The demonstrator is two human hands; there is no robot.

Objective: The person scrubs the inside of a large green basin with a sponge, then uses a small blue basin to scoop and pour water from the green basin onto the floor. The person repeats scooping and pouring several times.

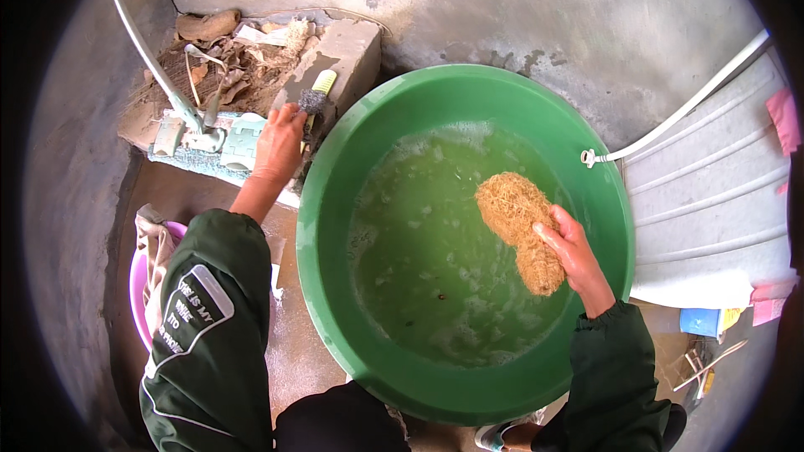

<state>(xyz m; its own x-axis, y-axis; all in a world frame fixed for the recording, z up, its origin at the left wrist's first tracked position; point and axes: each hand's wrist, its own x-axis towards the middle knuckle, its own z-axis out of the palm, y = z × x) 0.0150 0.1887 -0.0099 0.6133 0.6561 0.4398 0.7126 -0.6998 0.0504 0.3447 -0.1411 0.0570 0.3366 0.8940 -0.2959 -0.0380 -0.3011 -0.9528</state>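
Note:
My right hand [570,250] is closed around a tan, fibrous loofah [511,209], pinched at its waist between two rounded lobes. It is above the cloudy, foamy water [435,243] in a large round green tub [331,301]. My left hand [280,144] reaches past the tub's far left rim to a concrete ledge. Its fingers are curled down beside a grey steel wool scrubber [312,101] and a pale yellow-green handle-like piece [324,80]. What lies under those fingers is mostly hidden.
Left of the ledge [356,46], with its dry leaves and scraps [222,71], stands a flat mop [201,138]. A pink basin [139,285] with cloth sits by my left arm. A white hose [695,109] hangs over the tub's right rim, near a ribbed white panel [703,192].

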